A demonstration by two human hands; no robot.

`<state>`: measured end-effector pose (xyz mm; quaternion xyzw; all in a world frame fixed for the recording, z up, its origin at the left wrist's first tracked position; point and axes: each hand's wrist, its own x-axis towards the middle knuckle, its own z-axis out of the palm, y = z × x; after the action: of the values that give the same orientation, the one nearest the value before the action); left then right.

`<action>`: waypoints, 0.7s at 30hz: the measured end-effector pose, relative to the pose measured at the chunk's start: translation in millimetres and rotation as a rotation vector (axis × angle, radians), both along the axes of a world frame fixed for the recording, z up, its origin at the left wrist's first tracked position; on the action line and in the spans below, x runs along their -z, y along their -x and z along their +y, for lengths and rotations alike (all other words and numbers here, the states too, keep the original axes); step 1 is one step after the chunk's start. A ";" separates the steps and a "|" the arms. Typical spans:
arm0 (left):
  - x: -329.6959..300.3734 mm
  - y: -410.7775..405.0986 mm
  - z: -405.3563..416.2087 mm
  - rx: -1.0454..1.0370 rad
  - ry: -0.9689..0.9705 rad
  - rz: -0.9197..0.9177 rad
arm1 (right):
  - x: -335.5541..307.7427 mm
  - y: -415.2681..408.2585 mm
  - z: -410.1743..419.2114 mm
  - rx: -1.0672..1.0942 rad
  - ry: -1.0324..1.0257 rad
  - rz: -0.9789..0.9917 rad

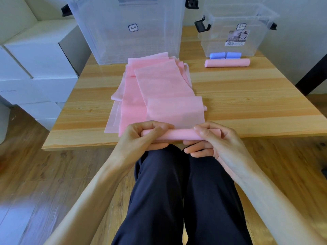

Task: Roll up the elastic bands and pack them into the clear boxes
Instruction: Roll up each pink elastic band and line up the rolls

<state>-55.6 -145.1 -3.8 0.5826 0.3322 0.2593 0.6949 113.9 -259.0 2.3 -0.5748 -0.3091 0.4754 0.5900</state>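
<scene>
Dark navy trousers, forearms unsleeved.

Large clear box cropped by top edge.

A single wide-angle view looks out from the person's head, facing forward and steeply down. Nearest, at the bottom, are the lap and both forearms; the left hand and right hand sit close below the lens at the near edge of the wooden table. The far edge reaches the top, where the large clear box is cut off. Lines bend toward the edges, probably from lens distortion.
</scene>
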 end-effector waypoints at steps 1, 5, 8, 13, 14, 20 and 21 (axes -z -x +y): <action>0.5 0.0 -0.3 -0.003 0.002 -0.007 | 0.1 -0.1 0.3 -0.001 0.005 0.005; 1.8 -0.7 -1.1 -0.001 0.064 -0.077 | 1.5 0.3 0.7 0.003 0.021 0.018; 2.6 -1.5 -0.5 0.002 0.061 -0.097 | 0.7 0.5 0.3 0.004 0.024 0.030; 1.9 -3.2 1.3 -0.006 0.014 -0.104 | 1.8 -0.5 -0.3 0.001 -0.016 0.000; 1.7 -3.2 1.1 -0.003 0.012 -0.098 | 2.6 -0.8 0.0 0.013 -0.018 -0.006; -3.3 -0.9 3.2 0.065 0.092 -0.065 | 5.5 -1.1 1.1 0.010 -0.049 0.017; -4.1 -0.5 3.3 0.074 0.106 -0.064 | 4.9 -1.2 1.0 0.006 -0.054 0.028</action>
<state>-55.1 -141.8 0.3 0.5484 0.3011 0.2340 0.7442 115.1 -257.9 -2.6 -0.5528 -0.3120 0.4730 0.6110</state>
